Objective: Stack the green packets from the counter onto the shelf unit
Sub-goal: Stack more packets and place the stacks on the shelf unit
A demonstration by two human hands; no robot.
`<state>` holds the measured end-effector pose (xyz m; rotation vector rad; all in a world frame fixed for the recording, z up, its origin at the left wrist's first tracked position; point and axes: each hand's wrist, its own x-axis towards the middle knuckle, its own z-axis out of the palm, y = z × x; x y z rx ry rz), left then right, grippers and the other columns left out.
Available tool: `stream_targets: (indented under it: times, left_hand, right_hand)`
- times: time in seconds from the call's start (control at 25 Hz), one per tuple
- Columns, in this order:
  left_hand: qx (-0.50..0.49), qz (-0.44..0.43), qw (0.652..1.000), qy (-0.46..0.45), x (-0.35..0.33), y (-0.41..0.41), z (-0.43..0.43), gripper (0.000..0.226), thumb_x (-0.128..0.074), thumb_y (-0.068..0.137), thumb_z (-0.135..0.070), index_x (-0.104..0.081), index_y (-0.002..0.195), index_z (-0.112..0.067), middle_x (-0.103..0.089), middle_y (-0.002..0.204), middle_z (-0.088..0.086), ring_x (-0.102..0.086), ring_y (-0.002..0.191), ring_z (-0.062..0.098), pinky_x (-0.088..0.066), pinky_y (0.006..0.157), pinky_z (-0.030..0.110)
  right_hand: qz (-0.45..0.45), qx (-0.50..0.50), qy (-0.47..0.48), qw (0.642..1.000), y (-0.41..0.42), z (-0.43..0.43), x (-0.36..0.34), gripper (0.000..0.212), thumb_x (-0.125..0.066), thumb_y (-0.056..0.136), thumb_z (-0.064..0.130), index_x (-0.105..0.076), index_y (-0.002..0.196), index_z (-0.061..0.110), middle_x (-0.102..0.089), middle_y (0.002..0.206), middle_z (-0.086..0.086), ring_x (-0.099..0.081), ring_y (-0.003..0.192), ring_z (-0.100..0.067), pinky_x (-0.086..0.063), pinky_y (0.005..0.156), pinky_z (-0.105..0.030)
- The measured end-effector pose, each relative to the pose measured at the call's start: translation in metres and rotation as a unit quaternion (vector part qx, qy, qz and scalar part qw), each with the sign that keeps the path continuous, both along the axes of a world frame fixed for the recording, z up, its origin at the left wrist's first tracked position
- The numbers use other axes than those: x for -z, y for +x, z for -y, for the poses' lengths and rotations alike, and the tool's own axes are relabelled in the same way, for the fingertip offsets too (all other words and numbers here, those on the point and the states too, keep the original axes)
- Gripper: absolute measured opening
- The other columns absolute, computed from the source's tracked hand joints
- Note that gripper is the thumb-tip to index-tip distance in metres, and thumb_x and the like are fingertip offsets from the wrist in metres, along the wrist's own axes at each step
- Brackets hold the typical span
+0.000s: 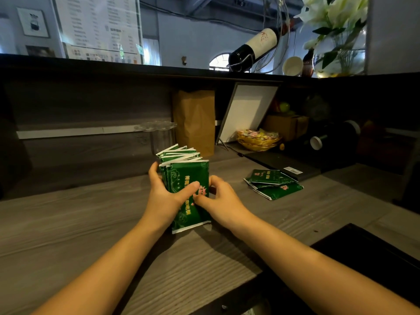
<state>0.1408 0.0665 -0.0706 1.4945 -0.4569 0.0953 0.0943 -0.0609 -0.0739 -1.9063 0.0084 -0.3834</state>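
A bundle of several green packets [189,172] with white edges stands upright on the grey wooden counter [91,223], near its middle. My left hand [167,194] grips the bundle from the left, thumb across the front packet. My right hand [219,197] holds the bundle's right side, fingers curled at its edge. A small loose pile of green packets [272,184] lies flat on the counter to the right, apart from both hands.
A brown paper bag [195,121] and a clear glass [159,135] stand behind the bundle. A leaning white board [247,110], a gold basket of sweets [258,138] and a black tray [284,163] sit at the right. A raised ledge [136,68] carries a wine bottle [254,48].
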Motion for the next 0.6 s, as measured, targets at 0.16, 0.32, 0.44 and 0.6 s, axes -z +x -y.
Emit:
stream_targets:
  times: [0.16,0.32,0.44,0.6]
  left_hand:
    - [0.014,-0.009,1.0,0.003,0.003,0.001,0.006,0.088,-0.073,0.075,-0.001,-0.02,0.144,-0.017,-0.054,0.127,0.007,-0.058,0.11,0.019,-0.049,0.094,0.039]
    - [0.056,-0.006,0.998,0.021,0.003,-0.001,0.008,0.08,-0.072,0.075,0.001,-0.029,0.14,-0.017,-0.06,0.12,0.005,-0.062,0.105,0.018,-0.051,0.092,0.041]
    - [0.095,-0.01,0.995,0.021,0.001,-0.004,0.007,0.072,-0.07,0.076,0.004,-0.035,0.135,-0.018,-0.064,0.115,0.003,-0.066,0.097,0.012,-0.055,0.083,0.032]
    - [0.131,-0.032,0.99,-0.045,-0.005,-0.005,0.003,0.088,-0.081,0.052,-0.027,-0.035,0.127,-0.03,-0.065,0.107,-0.004,-0.07,0.086,0.006,-0.056,0.064,0.021]
  right_hand:
    - [0.021,-0.031,0.254,0.966,0.004,0.009,-0.019,0.042,-0.058,0.088,0.018,-0.041,0.125,0.025,-0.049,0.128,-0.002,-0.054,0.105,-0.013,-0.049,0.087,-0.033]
    - [-0.016,-0.033,0.364,0.931,0.015,0.006,-0.037,0.043,-0.037,0.094,0.054,-0.065,0.104,0.023,-0.071,0.1,-0.005,-0.065,0.093,-0.021,-0.051,0.084,-0.033]
    - [-0.023,-0.064,0.348,0.935,0.018,0.006,-0.039,0.053,-0.025,0.096,0.056,-0.066,0.091,0.022,-0.073,0.078,-0.001,-0.068,0.077,-0.016,-0.051,0.081,-0.031]
    - [-0.01,-0.07,0.309,0.949,0.016,0.007,-0.033,0.052,-0.021,0.097,0.053,-0.063,0.097,0.022,-0.071,0.089,-0.001,-0.067,0.079,-0.011,-0.051,0.077,-0.026]
